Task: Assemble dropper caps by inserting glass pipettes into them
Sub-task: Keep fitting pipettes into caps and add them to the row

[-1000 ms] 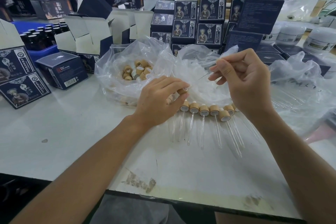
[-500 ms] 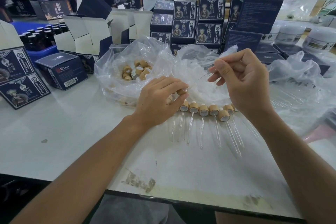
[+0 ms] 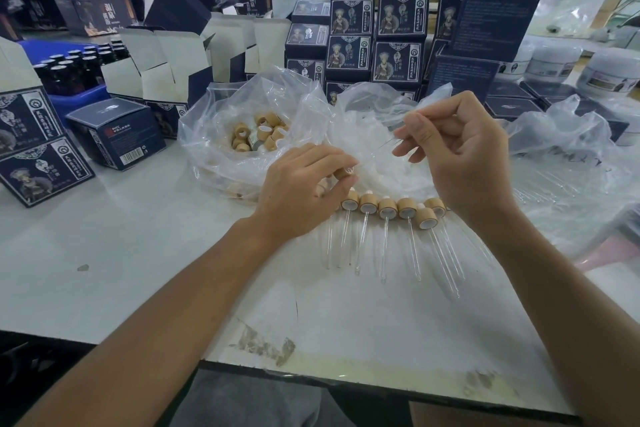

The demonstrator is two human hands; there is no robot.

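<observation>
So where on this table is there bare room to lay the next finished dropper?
Bare tabletop lies left of the left hand, between the dark boxes and the near edge. More lies below the row of finished droppers. Crowded: the bag of caps and plastic behind, and right of the right hand.

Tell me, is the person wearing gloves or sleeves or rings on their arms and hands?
No gloves: the left hand and right hand are bare. No sleeves show either; both forearms are uncovered right down to the frame edge. I see no rings, watch or bracelet. The fingernails look short and unpainted.
</observation>
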